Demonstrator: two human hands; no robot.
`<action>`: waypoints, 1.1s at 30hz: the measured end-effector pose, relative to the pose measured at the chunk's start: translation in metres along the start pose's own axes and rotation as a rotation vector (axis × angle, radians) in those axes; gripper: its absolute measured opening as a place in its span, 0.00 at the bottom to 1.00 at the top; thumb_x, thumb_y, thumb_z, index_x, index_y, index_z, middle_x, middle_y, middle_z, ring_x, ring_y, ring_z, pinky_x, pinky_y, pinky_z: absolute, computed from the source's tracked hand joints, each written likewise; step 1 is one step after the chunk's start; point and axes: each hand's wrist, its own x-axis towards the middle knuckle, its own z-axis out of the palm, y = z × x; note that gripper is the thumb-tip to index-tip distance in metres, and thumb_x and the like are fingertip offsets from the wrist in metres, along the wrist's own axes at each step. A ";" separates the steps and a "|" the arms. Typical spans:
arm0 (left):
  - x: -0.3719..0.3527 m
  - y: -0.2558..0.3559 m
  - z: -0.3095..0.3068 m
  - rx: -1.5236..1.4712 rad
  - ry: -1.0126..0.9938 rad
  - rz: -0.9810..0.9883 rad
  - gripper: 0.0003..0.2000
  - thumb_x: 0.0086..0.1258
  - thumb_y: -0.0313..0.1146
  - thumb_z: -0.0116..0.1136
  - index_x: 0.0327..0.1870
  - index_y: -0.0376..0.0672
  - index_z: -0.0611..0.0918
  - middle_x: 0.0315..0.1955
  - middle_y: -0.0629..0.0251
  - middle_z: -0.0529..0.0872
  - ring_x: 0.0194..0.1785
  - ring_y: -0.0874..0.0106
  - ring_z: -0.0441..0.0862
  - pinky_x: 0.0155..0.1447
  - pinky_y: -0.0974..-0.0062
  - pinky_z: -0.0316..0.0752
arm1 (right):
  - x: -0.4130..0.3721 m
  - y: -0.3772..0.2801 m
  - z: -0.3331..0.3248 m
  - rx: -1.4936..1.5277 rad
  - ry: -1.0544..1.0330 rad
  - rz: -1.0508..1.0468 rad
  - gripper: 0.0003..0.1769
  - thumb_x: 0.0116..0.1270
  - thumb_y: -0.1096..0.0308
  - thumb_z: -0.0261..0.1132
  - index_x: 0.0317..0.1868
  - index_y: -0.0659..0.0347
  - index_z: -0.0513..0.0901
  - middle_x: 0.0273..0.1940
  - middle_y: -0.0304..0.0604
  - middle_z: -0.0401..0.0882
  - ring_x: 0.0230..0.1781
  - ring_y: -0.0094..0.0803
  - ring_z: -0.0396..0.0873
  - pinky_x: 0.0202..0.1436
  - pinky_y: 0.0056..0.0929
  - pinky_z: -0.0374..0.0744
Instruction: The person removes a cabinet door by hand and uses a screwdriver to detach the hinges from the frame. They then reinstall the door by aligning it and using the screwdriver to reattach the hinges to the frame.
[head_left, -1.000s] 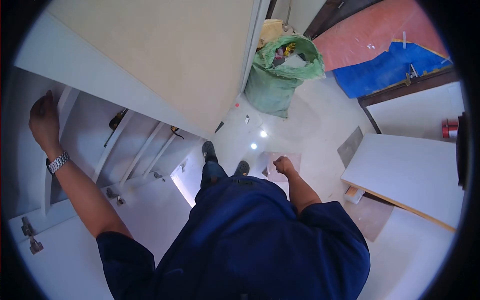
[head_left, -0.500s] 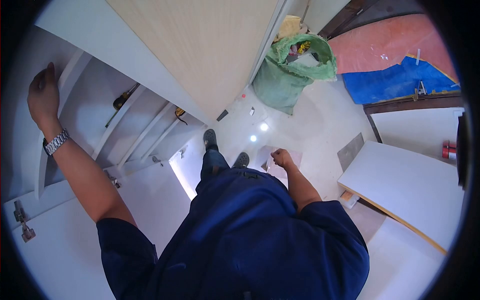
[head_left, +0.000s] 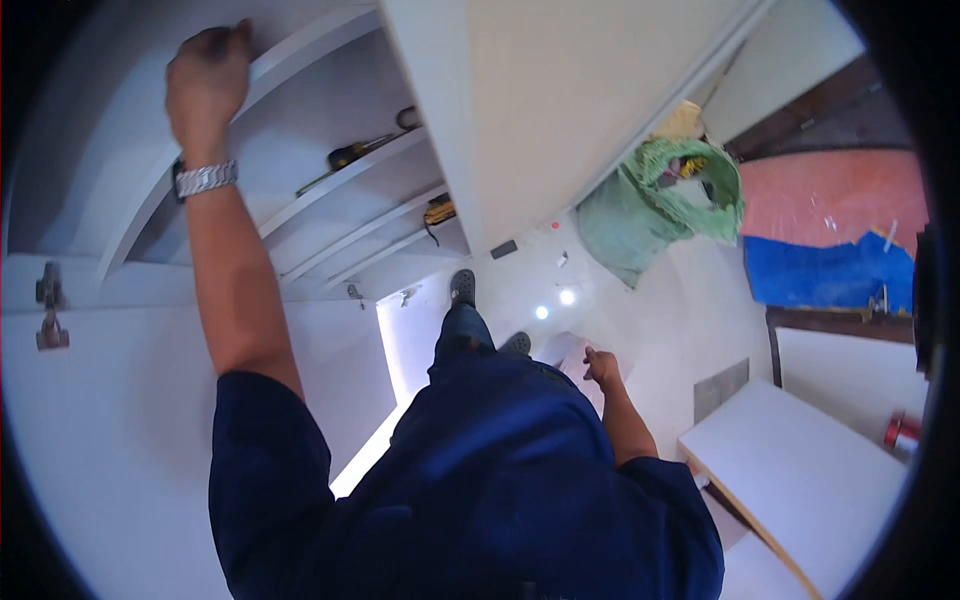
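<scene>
From my head camera I see the left hand (head_left: 207, 90) raised in front of a white cabinet, at the front edge of the nearest shelf board (head_left: 325, 42). Its fingers are drawn together and their tips look blurred, so I cannot tell whether this hand grips the edge, only touches it, or has something small inside. Below it, a metal-band watch (head_left: 207, 178) sits around the wrist.

The shelf board bends in my wide lens and runs behind the hand and the wrist. On the next shelf beyond it lies a screwdriver (head_left: 348, 156) with a dark and yellow handle, and near it is a dark rounded object (head_left: 407, 118), which I cannot identify. Farther along, a yellow and black tape measure (head_left: 440, 210) rests on another shelf. At my left, a metal hinge (head_left: 52, 308) is on the white door panel (head_left: 120, 420) of the cabinet.

My right hand (head_left: 602, 367) hangs low beside the dark blue shirt (head_left: 500, 480), well apart from the shelves. The fingers are loosely bent; I see no object between them, but I cannot tell exactly how wide they are. Under this hand is the pale floor (head_left: 640, 320). A green sack (head_left: 640, 225), filled and with its mouth open, stands on the floor, and a white panel (head_left: 790, 450) with a wood-coloured edge is at the right.
</scene>
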 end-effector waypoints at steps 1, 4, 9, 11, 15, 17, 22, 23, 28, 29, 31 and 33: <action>-0.002 0.005 -0.003 -0.008 0.005 -0.004 0.25 0.64 0.58 0.55 0.48 0.46 0.85 0.49 0.55 0.85 0.56 0.55 0.79 0.60 0.63 0.72 | -0.005 -0.004 -0.002 0.028 -0.017 0.010 0.24 0.71 0.56 0.56 0.37 0.76 0.81 0.21 0.53 0.80 0.22 0.37 0.82 0.28 0.34 0.80; -0.003 0.005 -0.007 -0.015 0.091 0.064 0.24 0.64 0.56 0.56 0.47 0.45 0.86 0.48 0.56 0.85 0.54 0.56 0.81 0.59 0.64 0.72 | -0.008 -0.009 0.000 0.118 0.016 0.036 0.21 0.70 0.60 0.58 0.38 0.76 0.81 0.22 0.53 0.80 0.21 0.37 0.81 0.27 0.33 0.80; -0.006 -0.015 0.008 -0.352 0.443 0.474 0.09 0.66 0.36 0.60 0.41 0.41 0.86 0.42 0.56 0.87 0.47 0.57 0.82 0.55 0.66 0.75 | -0.006 -0.009 -0.003 -0.007 0.100 -0.061 0.17 0.67 0.63 0.60 0.37 0.75 0.81 0.25 0.52 0.81 0.22 0.36 0.80 0.29 0.34 0.80; -0.040 -0.006 -0.001 -0.564 0.457 0.459 0.06 0.63 0.24 0.60 0.39 0.37 0.85 0.39 0.54 0.86 0.45 0.57 0.82 0.53 0.67 0.75 | -0.008 -0.015 -0.002 -0.066 0.124 -0.040 0.18 0.66 0.62 0.61 0.36 0.73 0.82 0.25 0.51 0.82 0.23 0.36 0.81 0.30 0.34 0.79; -0.112 -0.017 0.013 -0.469 -0.043 0.749 0.05 0.65 0.21 0.58 0.40 0.35 0.83 0.42 0.56 0.85 0.48 0.60 0.81 0.55 0.65 0.74 | -0.006 -0.016 0.014 -0.212 0.182 -0.122 0.21 0.67 0.58 0.58 0.32 0.72 0.83 0.27 0.51 0.83 0.24 0.37 0.82 0.34 0.35 0.80; -0.134 -0.040 0.050 -0.497 -0.192 0.650 0.05 0.65 0.22 0.58 0.40 0.35 0.83 0.43 0.57 0.84 0.50 0.60 0.79 0.55 0.65 0.73 | -0.009 -0.019 0.023 -0.453 0.158 -0.293 0.20 0.66 0.58 0.58 0.32 0.71 0.83 0.28 0.51 0.83 0.25 0.37 0.82 0.36 0.35 0.80; -0.140 -0.093 0.101 -0.541 -0.187 0.541 0.05 0.63 0.23 0.58 0.39 0.36 0.82 0.44 0.57 0.84 0.50 0.57 0.78 0.56 0.61 0.70 | -0.026 -0.045 0.056 -0.565 0.151 -0.342 0.20 0.64 0.57 0.60 0.33 0.70 0.84 0.29 0.51 0.84 0.29 0.39 0.83 0.39 0.36 0.80; -0.138 -0.099 0.106 -0.532 -0.195 0.532 0.05 0.63 0.24 0.58 0.39 0.36 0.82 0.44 0.58 0.84 0.50 0.57 0.78 0.56 0.61 0.70 | -0.035 -0.055 0.062 -0.404 0.160 -0.227 0.20 0.64 0.57 0.60 0.34 0.70 0.84 0.30 0.52 0.84 0.29 0.39 0.83 0.39 0.35 0.80; -0.141 -0.116 0.135 -0.478 -0.176 0.478 0.07 0.64 0.27 0.60 0.41 0.37 0.82 0.46 0.58 0.83 0.51 0.57 0.78 0.57 0.60 0.69 | -0.049 -0.071 0.082 -0.257 0.198 -0.172 0.20 0.66 0.57 0.59 0.34 0.71 0.83 0.29 0.51 0.84 0.29 0.39 0.83 0.39 0.34 0.80; -0.144 -0.117 0.137 -0.456 -0.166 0.479 0.07 0.64 0.27 0.60 0.41 0.37 0.82 0.46 0.58 0.83 0.51 0.58 0.78 0.57 0.60 0.70 | -0.053 -0.073 0.087 -0.187 0.244 -0.174 0.20 0.66 0.57 0.57 0.32 0.69 0.83 0.28 0.51 0.84 0.30 0.41 0.83 0.39 0.37 0.79; -0.146 -0.114 0.138 -0.425 -0.166 0.466 0.08 0.64 0.29 0.61 0.43 0.38 0.82 0.47 0.58 0.83 0.52 0.58 0.78 0.57 0.60 0.70 | -0.064 -0.083 0.095 -0.035 0.313 -0.118 0.21 0.66 0.57 0.57 0.30 0.68 0.83 0.26 0.50 0.83 0.29 0.42 0.82 0.38 0.38 0.79; -0.144 -0.109 0.138 -0.428 -0.185 0.432 0.08 0.64 0.31 0.60 0.42 0.39 0.82 0.47 0.60 0.83 0.52 0.58 0.77 0.58 0.59 0.68 | -0.076 -0.086 0.105 0.119 0.344 0.002 0.20 0.65 0.57 0.59 0.30 0.69 0.83 0.25 0.49 0.82 0.25 0.38 0.82 0.34 0.35 0.79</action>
